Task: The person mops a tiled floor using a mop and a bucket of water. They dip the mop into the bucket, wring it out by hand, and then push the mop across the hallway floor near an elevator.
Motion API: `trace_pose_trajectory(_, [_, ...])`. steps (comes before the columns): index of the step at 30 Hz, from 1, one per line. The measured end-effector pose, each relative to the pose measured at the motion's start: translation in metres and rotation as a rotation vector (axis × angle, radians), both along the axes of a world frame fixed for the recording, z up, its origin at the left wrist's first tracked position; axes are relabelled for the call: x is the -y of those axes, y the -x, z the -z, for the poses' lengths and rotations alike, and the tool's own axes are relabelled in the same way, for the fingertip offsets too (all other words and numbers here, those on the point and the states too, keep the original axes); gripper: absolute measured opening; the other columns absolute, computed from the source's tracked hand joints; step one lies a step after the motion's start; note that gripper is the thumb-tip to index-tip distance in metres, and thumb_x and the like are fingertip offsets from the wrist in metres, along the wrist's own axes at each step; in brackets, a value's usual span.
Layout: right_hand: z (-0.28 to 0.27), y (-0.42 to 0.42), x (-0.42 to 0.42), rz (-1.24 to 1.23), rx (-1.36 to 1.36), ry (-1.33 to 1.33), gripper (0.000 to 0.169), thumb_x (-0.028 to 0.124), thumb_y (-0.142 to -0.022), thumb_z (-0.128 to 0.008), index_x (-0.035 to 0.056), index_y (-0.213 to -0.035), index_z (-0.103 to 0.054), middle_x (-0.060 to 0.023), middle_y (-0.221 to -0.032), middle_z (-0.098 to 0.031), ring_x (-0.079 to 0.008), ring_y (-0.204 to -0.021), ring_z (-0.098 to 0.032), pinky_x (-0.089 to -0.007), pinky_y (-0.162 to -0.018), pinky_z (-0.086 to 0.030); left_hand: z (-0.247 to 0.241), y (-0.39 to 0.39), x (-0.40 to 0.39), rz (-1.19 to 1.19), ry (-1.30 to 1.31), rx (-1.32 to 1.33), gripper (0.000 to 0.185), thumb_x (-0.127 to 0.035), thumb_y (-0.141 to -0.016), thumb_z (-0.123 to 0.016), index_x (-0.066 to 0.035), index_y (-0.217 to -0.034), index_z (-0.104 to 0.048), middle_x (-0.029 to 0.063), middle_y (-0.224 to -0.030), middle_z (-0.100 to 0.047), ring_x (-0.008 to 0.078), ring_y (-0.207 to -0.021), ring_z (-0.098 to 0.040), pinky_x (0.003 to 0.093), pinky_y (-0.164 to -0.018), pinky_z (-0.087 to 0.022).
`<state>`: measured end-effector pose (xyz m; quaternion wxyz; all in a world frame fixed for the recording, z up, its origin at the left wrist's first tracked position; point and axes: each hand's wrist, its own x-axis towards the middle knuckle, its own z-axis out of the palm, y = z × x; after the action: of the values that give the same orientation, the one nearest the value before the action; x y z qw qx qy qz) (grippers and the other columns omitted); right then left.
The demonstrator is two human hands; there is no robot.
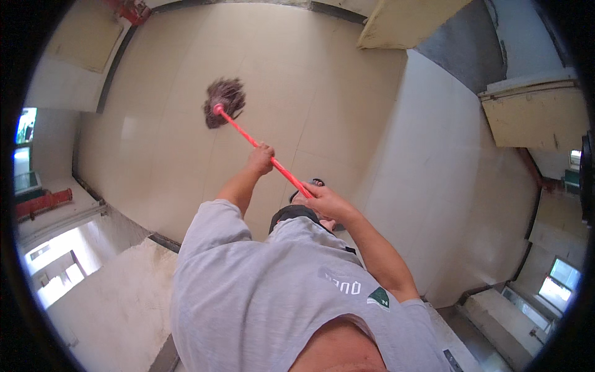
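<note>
A string mop with a red handle slants across the tiled floor ahead of me. Its dark brownish mop head is spread on the tiles, a little blurred, with a pinkish-red collar where the handle joins it. My left hand is wrapped around the middle of the handle. Closer to my body, my right hand grips the handle near its upper end, thumb lying along it. Below that hand a sandalled foot partly shows; my legs are mostly hidden by my grey shirt.
Glossy beige floor tiles run to dark skirting along the walls. A cream door panel stands at the upper right beside a grey floor area. Cream panel juts in at right. Red pipe-like piece is at left.
</note>
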<state>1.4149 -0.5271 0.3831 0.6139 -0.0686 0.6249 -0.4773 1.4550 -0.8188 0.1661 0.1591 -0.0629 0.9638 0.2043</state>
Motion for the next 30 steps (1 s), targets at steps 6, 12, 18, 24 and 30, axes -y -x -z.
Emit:
trace_pose_trajectory(6, [0.020, 0.039, 0.001, -0.143, -0.625, -0.126, 0.049, 0.013, -0.087, -0.056, 0.0096, -0.136, -0.054, -0.0133, -0.095, -0.067, -0.0206, -0.079, -0.062, -0.0350, -0.073, -0.049, -0.001, 0.037, -0.015, -0.228, -0.039, -0.044, 0.023, -0.020, -0.079, -0.072, -0.012, -0.099, -0.065, 0.0202, -0.128, -0.053, 0.0413, -0.130, -0.041, 0.0483, -0.110, -0.035])
trace_pose_trajectory(12, [-0.021, 0.058, -0.018, -0.119, -0.832, -0.200, 0.050, 0.019, -0.087, -0.055, 0.0143, -0.137, -0.052, -0.0262, -0.104, -0.065, -0.0414, -0.093, -0.065, -0.0464, -0.081, -0.051, 0.008, 0.102, -0.044, -0.079, -0.153, -0.142, 0.018, -0.019, -0.081, -0.070, -0.010, -0.095, -0.066, 0.0201, -0.122, -0.057, 0.0389, -0.129, -0.043, 0.0488, -0.117, -0.026])
trace_pose_trajectory(18, [-0.027, 0.006, -0.052, 0.105, -0.499, -0.351, 0.055, 0.012, -0.087, -0.055, 0.0070, -0.142, -0.045, -0.0205, -0.111, -0.065, -0.0249, -0.097, -0.064, -0.0359, -0.084, -0.048, 0.005, 0.122, -0.089, 0.411, -0.074, -0.120, 0.014, -0.018, -0.079, -0.066, -0.009, -0.090, -0.068, 0.0134, -0.094, -0.066, 0.0300, -0.113, -0.055, 0.0520, -0.114, -0.028])
trace_pose_trajectory(24, [-0.081, -0.083, -0.172, 0.359, -0.272, -0.488, 0.056, 0.010, -0.086, -0.061, 0.0087, -0.141, -0.049, -0.0043, -0.093, -0.061, -0.0102, -0.076, -0.055, -0.0267, -0.069, -0.047, 0.014, 0.045, -0.236, 0.657, -0.097, 0.130, 0.037, -0.034, -0.076, -0.070, -0.014, -0.108, -0.067, 0.0148, -0.109, -0.062, 0.0388, -0.115, -0.050, 0.0581, -0.095, -0.041])
trace_pose_trajectory(30, [-0.196, -0.159, -0.246, 0.520, -0.153, -0.823, 0.053, 0.006, -0.081, -0.068, 0.0068, -0.133, -0.057, -0.0140, -0.114, -0.069, -0.0152, -0.095, -0.065, -0.0285, -0.084, -0.050, -0.106, -0.010, -0.350, 0.901, -0.452, 0.381, 0.047, -0.047, -0.081, -0.067, -0.013, -0.114, -0.062, 0.0159, -0.120, -0.057, 0.0396, -0.124, -0.046, 0.0692, -0.085, -0.041])
